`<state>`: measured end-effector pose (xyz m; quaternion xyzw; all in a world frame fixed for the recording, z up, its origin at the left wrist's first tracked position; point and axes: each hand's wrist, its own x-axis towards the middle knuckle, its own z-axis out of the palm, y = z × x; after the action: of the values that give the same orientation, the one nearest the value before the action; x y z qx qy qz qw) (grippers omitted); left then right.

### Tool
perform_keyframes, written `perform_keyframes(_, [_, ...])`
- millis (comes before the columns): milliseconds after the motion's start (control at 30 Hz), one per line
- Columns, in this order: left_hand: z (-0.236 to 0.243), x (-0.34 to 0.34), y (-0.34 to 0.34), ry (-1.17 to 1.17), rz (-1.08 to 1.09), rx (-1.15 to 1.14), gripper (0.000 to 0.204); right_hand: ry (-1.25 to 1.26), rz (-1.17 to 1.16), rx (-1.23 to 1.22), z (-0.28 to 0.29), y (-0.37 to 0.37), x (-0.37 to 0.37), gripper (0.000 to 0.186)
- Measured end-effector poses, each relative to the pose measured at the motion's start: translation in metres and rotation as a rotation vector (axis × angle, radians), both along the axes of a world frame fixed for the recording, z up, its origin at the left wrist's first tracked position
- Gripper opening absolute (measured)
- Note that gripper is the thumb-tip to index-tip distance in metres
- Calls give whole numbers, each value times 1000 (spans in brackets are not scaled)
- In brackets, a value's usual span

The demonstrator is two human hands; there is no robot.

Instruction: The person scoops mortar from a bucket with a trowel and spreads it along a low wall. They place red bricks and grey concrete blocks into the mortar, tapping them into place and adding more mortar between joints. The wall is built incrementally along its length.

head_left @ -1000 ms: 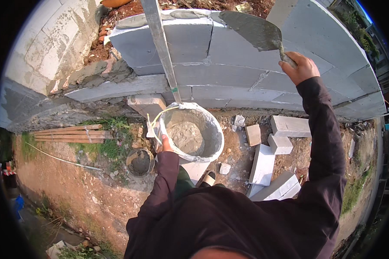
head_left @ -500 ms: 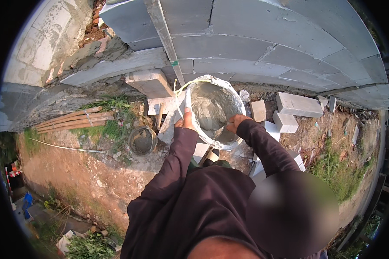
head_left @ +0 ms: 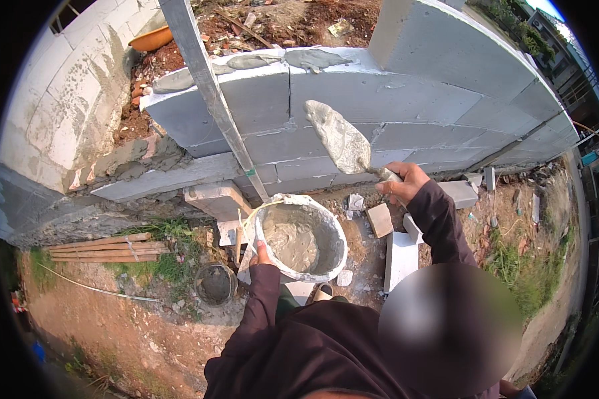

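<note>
My right hand (head_left: 407,181) is closed round the handle of a trowel (head_left: 343,141), its blade coated with wet mortar and pointing up and left in front of the wall. With my left hand (head_left: 262,255) I grip the near-left rim of a bucket (head_left: 339,247), whose edge is crusted white. Grey mortar (head_left: 293,243) lies inside it. Beyond stands the block wall (head_left: 353,100), with patches of fresh mortar (head_left: 316,60) along its top left stretch. A taller block (head_left: 439,46) rises to the right of that mortar.
A long straight bar (head_left: 213,100) leans against the wall. Pale blocks (head_left: 400,259) lie right of the bucket. On the left are a smaller bucket (head_left: 215,284), a bundle of poles (head_left: 106,249) and an upright block (head_left: 218,199). Red soil and rubble lie behind the wall.
My right hand has lifted the trowel out of the bucket, up and to the right, mortar on its blade. My left hand stays on the rim. The view has tilted up, showing the wall's top.
</note>
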<state>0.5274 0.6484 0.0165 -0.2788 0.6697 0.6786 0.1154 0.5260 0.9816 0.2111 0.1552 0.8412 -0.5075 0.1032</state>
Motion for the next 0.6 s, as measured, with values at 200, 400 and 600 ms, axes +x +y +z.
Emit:
perform_keyframes(200, [-28, -3, -32, 43, 99, 71, 55, 377, -317, -653, 33, -30, -89, 31])
perform_keyframes(400, [-31, -3, -57, 53, 166, 180, 59, 359, -494, -1011, 46, -45, -126, 33])
perform_keyframes(600, [-22, 7, -72, -15, 99, 16, 59, 307, -375, -731, 56, -43, -107, 34])
